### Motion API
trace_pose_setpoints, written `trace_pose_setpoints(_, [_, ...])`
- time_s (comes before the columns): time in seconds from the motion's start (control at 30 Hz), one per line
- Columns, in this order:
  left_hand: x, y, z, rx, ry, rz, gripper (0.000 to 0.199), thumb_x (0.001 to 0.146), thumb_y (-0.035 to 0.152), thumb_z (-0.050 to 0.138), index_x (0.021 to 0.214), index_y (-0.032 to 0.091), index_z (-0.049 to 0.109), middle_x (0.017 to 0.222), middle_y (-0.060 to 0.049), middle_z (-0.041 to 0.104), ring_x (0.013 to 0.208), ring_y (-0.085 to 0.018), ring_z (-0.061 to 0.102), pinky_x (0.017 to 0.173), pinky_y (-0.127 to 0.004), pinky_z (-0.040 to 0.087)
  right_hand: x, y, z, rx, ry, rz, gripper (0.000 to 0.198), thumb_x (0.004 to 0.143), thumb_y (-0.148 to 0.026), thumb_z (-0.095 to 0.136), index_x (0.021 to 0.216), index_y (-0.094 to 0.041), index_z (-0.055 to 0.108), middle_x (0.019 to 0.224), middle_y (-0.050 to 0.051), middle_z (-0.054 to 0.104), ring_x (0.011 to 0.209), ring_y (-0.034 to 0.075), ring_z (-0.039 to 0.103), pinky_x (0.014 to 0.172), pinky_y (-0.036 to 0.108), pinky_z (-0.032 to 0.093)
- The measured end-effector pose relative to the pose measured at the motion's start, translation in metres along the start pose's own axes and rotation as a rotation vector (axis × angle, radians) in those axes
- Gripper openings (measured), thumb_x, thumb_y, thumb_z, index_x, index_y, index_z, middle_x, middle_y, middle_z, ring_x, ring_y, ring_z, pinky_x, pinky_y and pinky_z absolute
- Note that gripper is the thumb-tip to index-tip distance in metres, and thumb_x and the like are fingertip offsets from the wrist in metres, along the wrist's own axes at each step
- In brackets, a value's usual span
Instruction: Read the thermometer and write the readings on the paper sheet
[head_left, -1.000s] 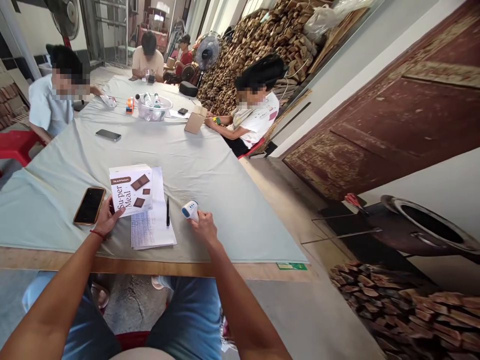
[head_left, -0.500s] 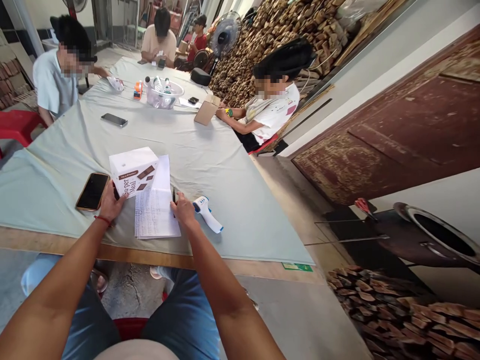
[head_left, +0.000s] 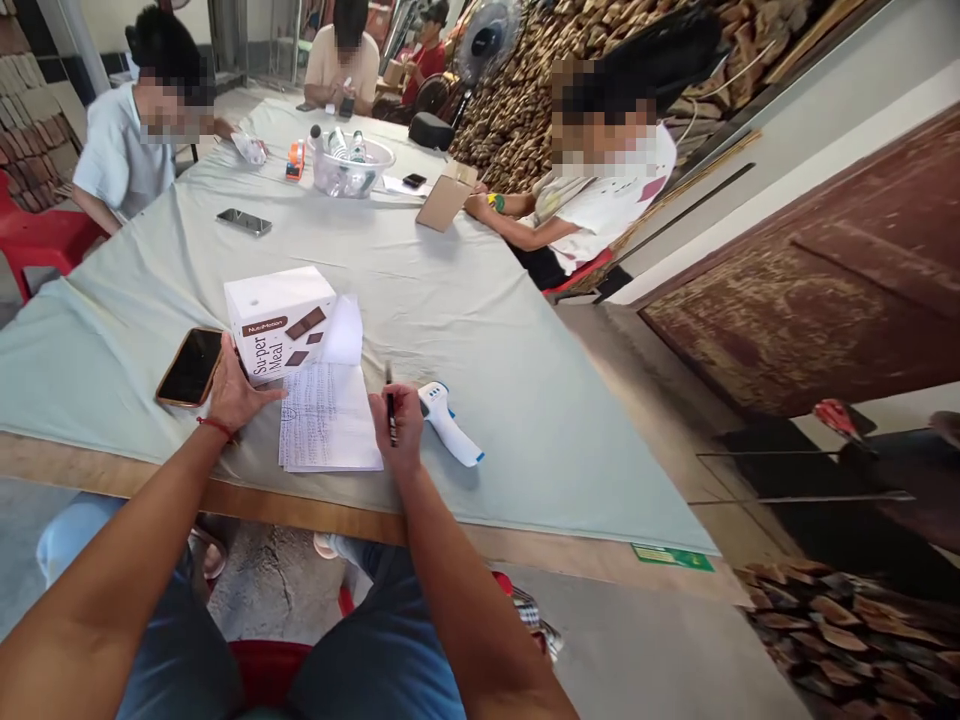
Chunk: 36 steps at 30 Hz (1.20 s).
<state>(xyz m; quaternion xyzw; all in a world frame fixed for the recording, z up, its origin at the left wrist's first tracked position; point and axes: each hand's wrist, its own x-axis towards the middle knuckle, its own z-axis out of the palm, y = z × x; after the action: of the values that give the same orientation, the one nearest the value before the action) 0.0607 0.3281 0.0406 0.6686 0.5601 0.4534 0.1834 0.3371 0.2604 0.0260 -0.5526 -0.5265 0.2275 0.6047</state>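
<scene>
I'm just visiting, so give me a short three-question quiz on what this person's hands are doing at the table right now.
1. True or false: the right hand holds a black pen.
2. What does the left hand rest against?
A. the white box
B. the clear bowl
C. the thermometer
3. Fill in: between the two hands lies a handwritten ____.

Key
1. True.
2. A; the phone lies just beside that hand too.
3. Paper sheet.
</scene>
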Motion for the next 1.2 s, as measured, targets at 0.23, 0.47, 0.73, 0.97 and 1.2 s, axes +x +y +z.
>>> trace_pose_setpoints(0.23, [0.002, 0.009, 0.0, 0.129, -0.057, 0.024, 0.168, 0.038, 0.045, 0.1, 0.161, 0.012, -0.009, 0.165, -0.032, 0.024, 0.155, -0.044, 0.025, 0.127, -0.057, 0.026, -0.006, -0.024, 0.01, 0.228, -0.116, 0.157, 0.03, 0.08, -0.045, 0.065, 0.099, -0.023, 0.066, 0.08, 0.001, 0.066, 0.074, 0.018, 0.062, 0.07, 0.033, 0.051])
trace_pose_setpoints(0.47, [0.004, 0.011, 0.0, 0.172, -0.075, 0.004, 0.168, 0.037, 0.048, 0.1, 0.161, 0.011, -0.007, 0.166, -0.031, 0.019, 0.156, -0.045, 0.023, 0.128, -0.058, 0.023, -0.01, -0.019, 0.01, 0.196, -0.178, 0.283, 0.016, 0.071, -0.039, 0.061, 0.074, -0.024, 0.059, 0.056, -0.004, 0.055, 0.053, 0.013, 0.05, 0.055, 0.028, 0.043])
trace_pose_setpoints(0.73, [0.001, 0.012, 0.002, 0.162, -0.08, -0.006, 0.166, 0.039, 0.045, 0.099, 0.161, 0.015, -0.009, 0.164, -0.028, 0.026, 0.154, -0.046, 0.026, 0.126, -0.061, 0.026, -0.018, -0.02, 0.013, 0.021, -0.222, 0.217, 0.011, 0.065, -0.035, 0.061, 0.063, -0.025, 0.058, 0.06, -0.002, 0.061, 0.058, 0.016, 0.053, 0.06, 0.031, 0.046])
trace_pose_setpoints(0.97, [-0.001, 0.018, 0.001, 0.16, -0.101, -0.011, 0.165, 0.04, 0.042, 0.1, 0.161, 0.015, -0.01, 0.165, -0.028, 0.025, 0.153, -0.045, 0.028, 0.126, -0.058, 0.027, -0.021, -0.015, 0.015, -0.06, -0.266, 0.199, 0.009, 0.07, -0.032, 0.061, 0.066, -0.024, 0.061, 0.065, 0.0, 0.063, 0.062, 0.017, 0.056, 0.062, 0.031, 0.047])
trace_pose_setpoints(1.2, [-0.001, 0.019, 0.001, 0.156, -0.096, 0.004, 0.165, 0.041, 0.04, 0.1, 0.161, 0.016, -0.01, 0.166, -0.027, 0.025, 0.154, -0.045, 0.027, 0.126, -0.058, 0.027, -0.022, -0.016, 0.016, -0.068, -0.271, 0.168, 0.009, 0.071, -0.033, 0.061, 0.067, -0.025, 0.061, 0.061, -0.002, 0.062, 0.059, 0.016, 0.053, 0.059, 0.03, 0.045])
